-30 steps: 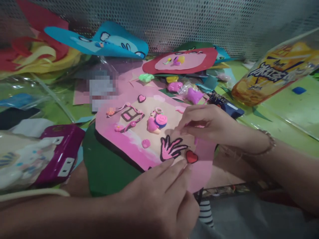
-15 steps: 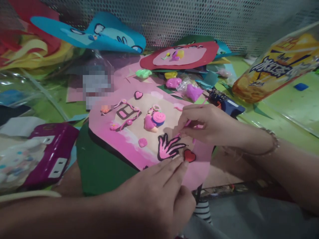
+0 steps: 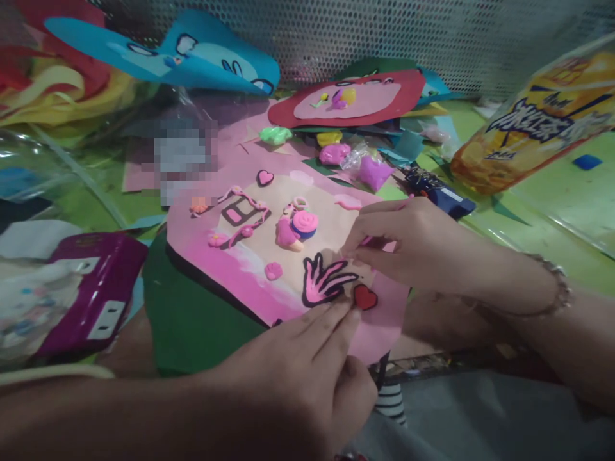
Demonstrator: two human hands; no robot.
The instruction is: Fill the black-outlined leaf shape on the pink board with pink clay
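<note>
My left hand [image 3: 312, 365] lies with fingers stretched flat on the lower edge of the pink paper [image 3: 202, 246], close to a red heart [image 3: 366, 297]. Above it, my right hand [image 3: 398, 240] is closed in a pinch over the right side of the sheet; bits of a thin pink stick show between and behind its fingers, the rest hidden. Between the hands sits a pink branching clay shape [image 3: 319, 288] outlined in black. Also on the sheet are a pink clay swirl [image 3: 305, 222], a small pink heart [image 3: 264, 177] and a clay flower garland [image 3: 247, 231] around a brown frame shape.
A drink bottle [image 3: 533, 134] leans at the right. Behind the sheet lie clay lumps [image 3: 335, 153], a red paper cutout [image 3: 403, 96] and a blue one [image 3: 206, 61]. Left are a purple packet [image 3: 113, 282] and green card [image 3: 192, 326]. A perforated panel [image 3: 360, 32] stands behind.
My right hand has turned slightly and its wrist has shifted right, with the fingertips still near the same spot. The left hand stays in place. The view has shifted slightly.
</note>
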